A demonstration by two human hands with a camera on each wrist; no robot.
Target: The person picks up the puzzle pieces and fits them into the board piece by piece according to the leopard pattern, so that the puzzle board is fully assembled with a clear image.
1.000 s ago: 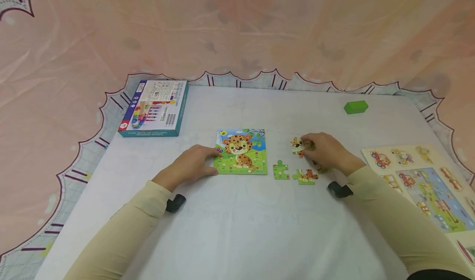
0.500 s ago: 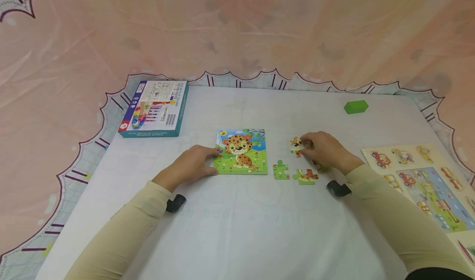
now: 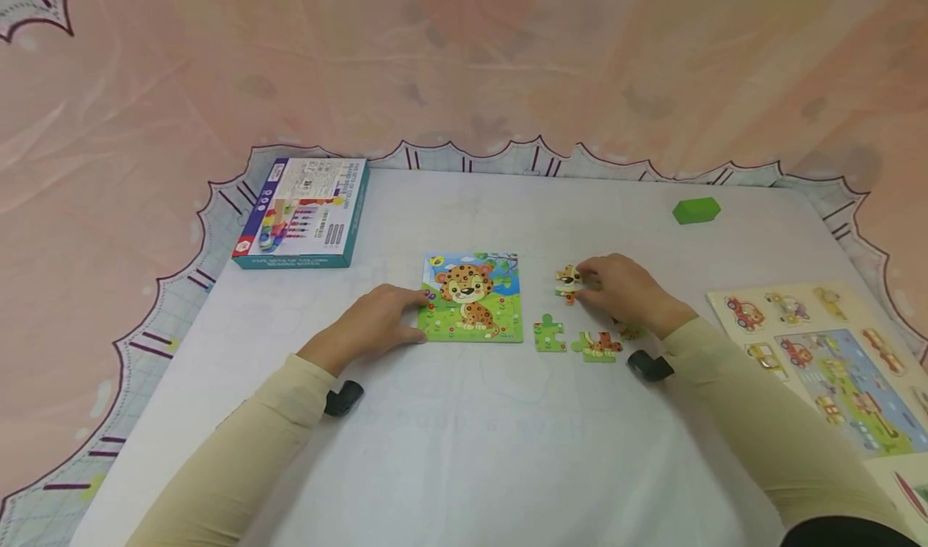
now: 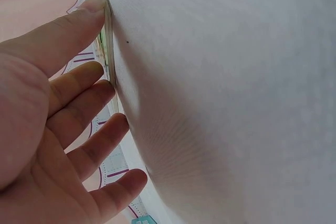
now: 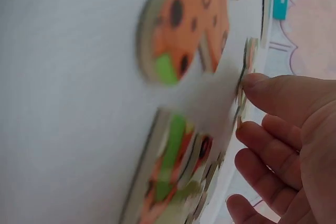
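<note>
A square leopard picture puzzle board (image 3: 471,321) lies flat on the white table. My left hand (image 3: 373,321) rests at its left edge, thumb and fingertips against the side; the left wrist view shows the fingers (image 4: 86,145) loosely extended along that edge. Right of the board, my right hand (image 3: 627,293) pinches a small leopard-face jigsaw piece (image 3: 568,281) between thumb and fingers, low over the table. Nearer me lie a green jigsaw piece (image 3: 548,335) and a piece with orange spots (image 3: 598,347). More spotted pieces (image 3: 629,329) are partly hidden behind the right hand.
At the back left sits a blue and teal box (image 3: 304,209). A green block (image 3: 696,210) stands at the back right. Along the right side lies a large picture puzzle board (image 3: 797,313) with vehicles and animals. A patterned cloth hangs behind the table.
My right hand has shifted left toward the leopard board, carrying the leopard-face jigsaw piece with it. My left hand stays at the board's left edge.
</note>
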